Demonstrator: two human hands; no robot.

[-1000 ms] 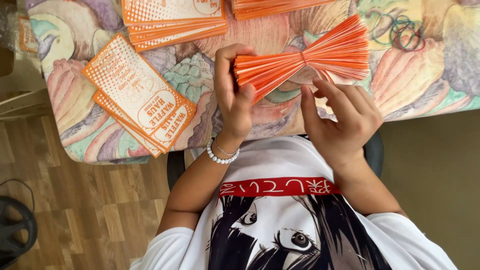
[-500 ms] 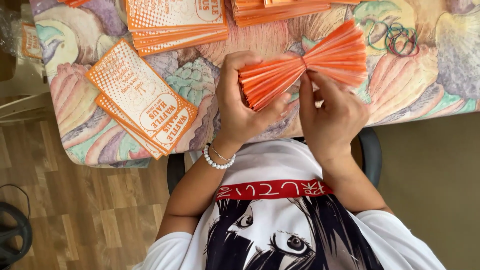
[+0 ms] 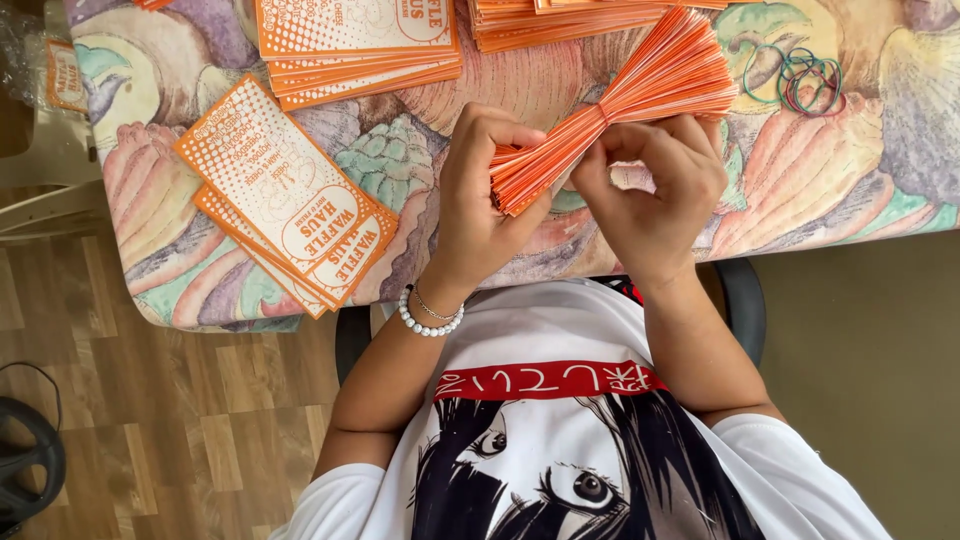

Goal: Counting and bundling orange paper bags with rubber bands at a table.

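Note:
A thick bundle of orange-edged cards is pinched at its middle and fans out at both ends, tilted up to the right above the table's near edge. My left hand, with a bead bracelet on the wrist, grips the bundle's lower left end. My right hand has its fingertips on the pinched middle from below. Whether a band sits round the middle is hidden by the fingers.
Loose rubber bands lie to the right on the patterned tablecloth. Stacks of orange-and-white printed cards lie at left, top middle and top right. A white chair and a black object stand on the wooden floor at left.
Both hands have closed in on the bundle. My right hand rose from below it to the pinched middle, and the bundle now tilts more steeply.

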